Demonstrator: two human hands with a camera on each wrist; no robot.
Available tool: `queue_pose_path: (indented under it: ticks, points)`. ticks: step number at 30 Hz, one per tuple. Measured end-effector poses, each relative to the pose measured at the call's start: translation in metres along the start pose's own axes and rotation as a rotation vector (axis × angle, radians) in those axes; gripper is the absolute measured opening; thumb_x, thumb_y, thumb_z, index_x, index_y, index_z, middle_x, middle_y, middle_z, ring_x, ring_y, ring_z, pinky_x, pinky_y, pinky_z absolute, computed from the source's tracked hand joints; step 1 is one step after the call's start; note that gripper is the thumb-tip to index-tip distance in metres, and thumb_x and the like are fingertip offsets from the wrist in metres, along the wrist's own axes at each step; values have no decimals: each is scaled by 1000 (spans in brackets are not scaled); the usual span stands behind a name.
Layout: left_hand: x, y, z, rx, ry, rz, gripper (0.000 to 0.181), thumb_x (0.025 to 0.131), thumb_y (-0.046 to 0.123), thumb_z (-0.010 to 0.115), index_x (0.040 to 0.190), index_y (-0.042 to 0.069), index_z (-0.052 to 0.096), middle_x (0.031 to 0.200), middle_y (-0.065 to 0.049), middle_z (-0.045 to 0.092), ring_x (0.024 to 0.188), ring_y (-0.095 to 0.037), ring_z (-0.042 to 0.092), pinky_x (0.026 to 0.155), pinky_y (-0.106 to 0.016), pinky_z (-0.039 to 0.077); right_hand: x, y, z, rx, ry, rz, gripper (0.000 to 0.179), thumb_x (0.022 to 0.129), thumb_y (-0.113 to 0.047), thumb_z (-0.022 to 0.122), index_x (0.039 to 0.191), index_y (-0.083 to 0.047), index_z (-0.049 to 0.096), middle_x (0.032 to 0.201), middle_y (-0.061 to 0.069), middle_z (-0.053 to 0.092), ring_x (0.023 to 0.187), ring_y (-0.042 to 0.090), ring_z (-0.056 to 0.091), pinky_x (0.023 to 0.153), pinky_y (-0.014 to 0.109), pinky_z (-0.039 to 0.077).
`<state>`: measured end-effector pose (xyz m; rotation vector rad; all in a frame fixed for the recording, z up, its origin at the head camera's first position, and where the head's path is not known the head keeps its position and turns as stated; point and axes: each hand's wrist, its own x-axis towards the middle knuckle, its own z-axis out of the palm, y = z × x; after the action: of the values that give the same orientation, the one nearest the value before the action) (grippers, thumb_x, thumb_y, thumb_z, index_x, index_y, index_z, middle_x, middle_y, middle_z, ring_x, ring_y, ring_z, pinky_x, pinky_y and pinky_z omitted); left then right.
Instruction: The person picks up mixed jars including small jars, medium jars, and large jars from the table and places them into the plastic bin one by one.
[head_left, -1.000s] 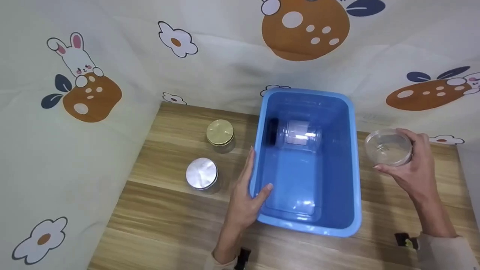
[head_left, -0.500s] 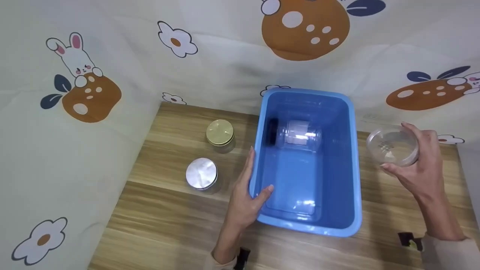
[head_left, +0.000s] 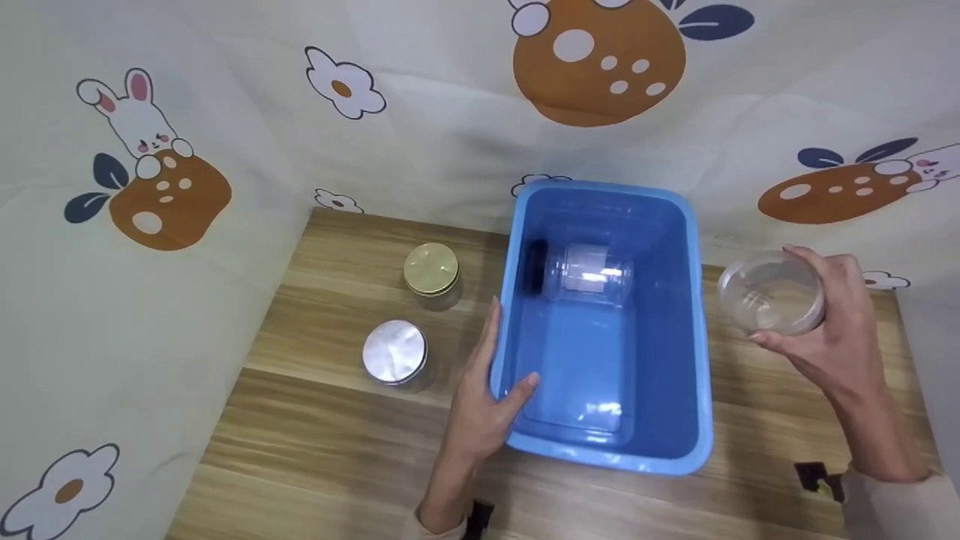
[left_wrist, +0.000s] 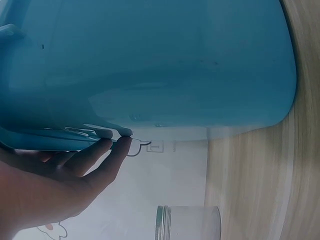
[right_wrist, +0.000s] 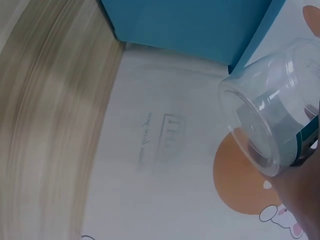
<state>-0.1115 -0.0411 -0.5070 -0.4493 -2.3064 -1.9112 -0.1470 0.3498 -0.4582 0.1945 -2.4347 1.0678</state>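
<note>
A deep blue plastic bin [head_left: 592,450] stands upright on the table. My left hand [head_left: 478,405] holds its left rim, thumb over the inside and fingers along the outer wall; in the left wrist view the fingertips touch that wall. To the right of the bin, my right hand [head_left: 844,337] grips a clear plastic jar [head_left: 772,296] around its side. The right wrist view shows this jar tilted above the table, with a dark green label partly hidden by the hand. Inside the bin, a clear jar with a black lid [head_left: 589,271] lies on its side.
Left of the bin, a gold-lidded jar [head_left: 432,268] and a silver-lidded jar [head_left: 394,352] stand upright on the wood-grain table [head_left: 300,450]. A printed cloth wall [head_left: 450,127] encloses the back and sides, close behind the bin.
My right hand has moved the clear jar slightly right, away from the bin. The head view has shifted a little. My left hand stays on the rim.
</note>
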Motion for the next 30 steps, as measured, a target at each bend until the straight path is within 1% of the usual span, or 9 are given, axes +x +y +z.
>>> queue_pose_path:
  ticks: [4,7,8,11,14,15,19,22,30]
  points:
    - [0,0,0,7,5,-1,88,90,22,72,159,8,19,164,-9,20,149,-21,21,121,-38,17,3,-7,-1,-12,-35,-20,115,34,-15,101,140,-7,55,116,-19,42,107,5,42,85,15,32]
    - [1,1,1,20,6,8,88,90,22,72,158,7,19,164,-7,20,149,-20,22,121,-38,18,5,-13,-2,-32,-48,-54,119,32,-24,102,139,-4,53,117,-20,42,107,2,41,86,15,31]
    - [1,1,1,23,5,11,88,89,22,72,158,7,20,164,-7,21,149,-20,23,121,-37,18,5,-14,-3,-42,-49,-68,120,33,-27,102,139,-3,53,117,-17,43,106,1,40,87,15,30]
    - [1,1,1,25,4,13,88,89,21,72,158,7,20,164,-7,21,149,-19,23,121,-37,18,6,-20,-3,-78,-59,-98,117,35,-35,101,138,-3,54,111,0,50,105,1,39,85,15,29]
    - [1,1,0,18,5,7,87,90,21,72,159,8,20,164,-9,21,149,-19,23,121,-37,18,7,-26,-3,-110,-77,-108,114,40,-39,100,139,-6,55,108,20,50,103,4,40,82,14,30]
    - [1,1,0,16,5,6,87,90,21,72,159,8,20,164,-10,21,149,-19,22,121,-38,18,7,-28,-3,-119,-87,-109,112,42,-40,99,140,-7,55,108,23,49,102,6,40,80,14,30]
    - [1,2,0,11,2,3,87,90,21,72,159,8,19,164,-9,20,149,-19,22,121,-38,18,9,-32,-4,-139,-106,-117,108,48,-47,96,140,-8,55,106,24,48,99,12,41,75,18,31]
    - [1,2,0,14,-1,2,86,91,22,71,159,8,19,164,-6,19,149,-19,21,121,-37,17,10,-35,-4,-142,-113,-128,107,50,-50,95,140,-8,55,106,24,49,98,15,42,74,20,31]
    - [0,1,0,18,-1,6,85,92,23,70,159,9,19,164,-6,19,149,-19,21,121,-38,17,11,-48,-3,-206,-129,-166,107,46,-42,98,140,-11,58,105,22,52,95,21,45,70,23,34]
